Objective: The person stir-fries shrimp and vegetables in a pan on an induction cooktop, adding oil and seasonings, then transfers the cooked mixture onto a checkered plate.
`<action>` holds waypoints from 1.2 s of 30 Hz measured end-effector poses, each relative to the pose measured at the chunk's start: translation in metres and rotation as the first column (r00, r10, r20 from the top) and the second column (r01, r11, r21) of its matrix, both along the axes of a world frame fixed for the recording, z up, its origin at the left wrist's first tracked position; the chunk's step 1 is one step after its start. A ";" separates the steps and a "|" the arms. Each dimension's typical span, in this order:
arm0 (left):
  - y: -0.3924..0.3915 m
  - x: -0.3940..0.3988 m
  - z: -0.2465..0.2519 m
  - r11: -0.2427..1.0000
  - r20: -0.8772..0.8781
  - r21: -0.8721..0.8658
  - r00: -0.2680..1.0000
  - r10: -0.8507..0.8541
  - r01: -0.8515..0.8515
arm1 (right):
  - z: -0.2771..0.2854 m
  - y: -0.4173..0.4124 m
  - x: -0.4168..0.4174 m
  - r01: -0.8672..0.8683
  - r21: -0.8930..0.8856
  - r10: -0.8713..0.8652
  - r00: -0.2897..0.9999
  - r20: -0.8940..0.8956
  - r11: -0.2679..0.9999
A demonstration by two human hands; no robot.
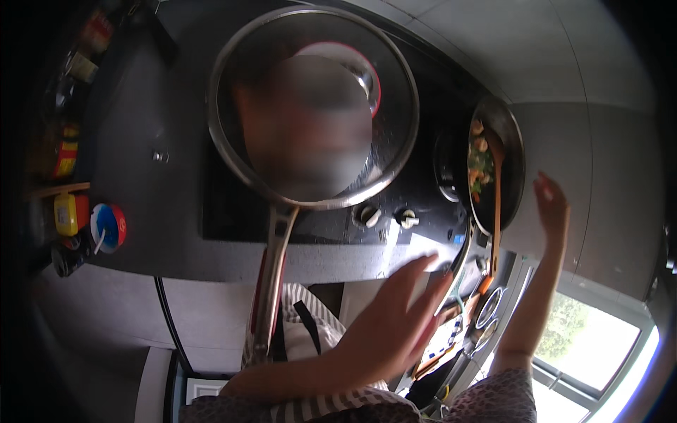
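My left hand, blurred, reaches over the counter's front edge with its fingers apart and nothing visible in it. Its fingertips are close to the wok's handle in the picture; whether they touch I cannot tell. To the right, my right hand is raised beside the dark wok, fingers loosely bent and no object visible in them. Shrimp and chopped vegetables lie in the wok. A wooden spatula rests there, its handle over the rim.
A large steel-rimmed pan is over the black hob, its long handle overhanging the counter. Part of its middle is blurred. Hob knobs, a blue-and-red tub, a yellow container and a dark jar are nearby.
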State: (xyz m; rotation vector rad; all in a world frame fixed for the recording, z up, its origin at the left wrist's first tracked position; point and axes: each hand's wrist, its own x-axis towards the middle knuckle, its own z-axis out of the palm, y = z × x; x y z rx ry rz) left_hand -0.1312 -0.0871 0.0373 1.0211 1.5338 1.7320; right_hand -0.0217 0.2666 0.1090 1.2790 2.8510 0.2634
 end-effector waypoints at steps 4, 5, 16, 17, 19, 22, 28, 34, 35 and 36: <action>-0.023 -0.083 0.025 0.991 -0.124 -0.058 0.984 -0.126 0.120 | -0.001 0.084 -0.135 -0.084 -0.410 0.029 0.990 -0.138 0.908; -0.019 -0.103 0.030 0.988 -0.197 -0.112 0.972 -0.127 0.107 | -0.006 0.108 -0.170 -0.124 -0.521 0.032 0.983 -0.182 0.844; 0.043 -0.230 0.035 0.915 -0.820 -0.175 0.461 -0.340 0.364 | -0.247 0.261 -0.271 0.582 -0.278 -0.221 0.641 0.735 0.764; 0.041 -0.228 0.032 0.928 -0.780 -0.164 0.531 -0.330 0.335 | -0.265 0.270 -0.255 0.604 -0.220 -0.266 0.610 0.746 0.766; 0.028 -0.229 0.025 0.920 -0.719 -0.165 0.594 -0.360 0.357 | -0.288 0.277 -0.255 0.621 -0.154 -0.358 0.617 0.701 0.768; 0.026 -0.241 0.029 0.914 -0.761 -0.178 0.538 -0.363 0.366 | -0.286 0.251 -0.268 0.610 -0.163 -0.500 0.751 0.431 0.776; 0.020 -0.225 0.020 0.990 -0.801 -0.039 0.587 -0.114 0.138 | -0.251 0.191 -0.283 0.354 -0.031 -0.343 0.923 0.175 0.935; 0.009 -0.185 0.025 0.993 -0.734 0.110 0.677 0.054 0.041 | -0.106 0.144 -0.291 0.087 -0.015 -0.079 0.953 0.294 0.996; 0.008 -0.174 0.026 0.993 -0.695 0.114 0.716 0.063 0.023 | -0.070 0.121 -0.286 0.047 -0.017 -0.041 0.961 0.273 0.999; 0.006 -0.163 0.028 0.992 -0.653 0.122 0.754 0.075 0.007 | -0.037 0.098 -0.266 0.023 -0.037 -0.018 0.990 0.139 0.999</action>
